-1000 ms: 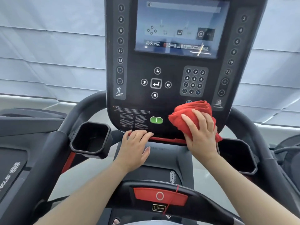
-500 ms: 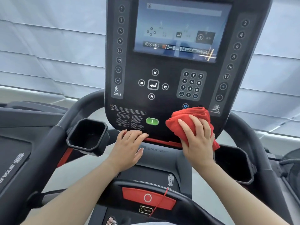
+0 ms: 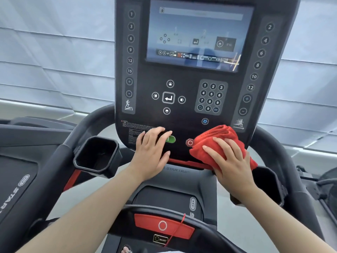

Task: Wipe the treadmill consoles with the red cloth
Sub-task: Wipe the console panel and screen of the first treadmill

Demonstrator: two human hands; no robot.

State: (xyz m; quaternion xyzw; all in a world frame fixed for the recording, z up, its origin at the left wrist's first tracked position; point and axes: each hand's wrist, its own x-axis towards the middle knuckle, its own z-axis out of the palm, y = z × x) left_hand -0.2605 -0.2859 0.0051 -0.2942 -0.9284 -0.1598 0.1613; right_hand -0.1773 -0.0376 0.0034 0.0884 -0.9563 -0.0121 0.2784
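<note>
Head cam: R hand (image 3: 231, 161) flat, pressing red cloth (image 3: 218, 136) on console (image 3: 145, 114); L hand (image 3: 151, 154) flat, empty.

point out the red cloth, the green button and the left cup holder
red cloth (image 3: 221, 135), head view, bunched upper folds
green button (image 3: 172, 139), head view, its uncovered right end
left cup holder (image 3: 98, 153), head view, inner wall

The left forearm (image 3: 82, 210) and the right forearm (image 3: 284, 216) are bare from the near edge of the view up to the wrists. The left grip (image 3: 151, 154) and the right grip (image 3: 231, 159) are bare as well, with slim fingers and short, rounded, faintly glossy nails. At the near edge, a sliver of white fabric (image 3: 171, 251) shows, too small to tell what garment it is.
</note>
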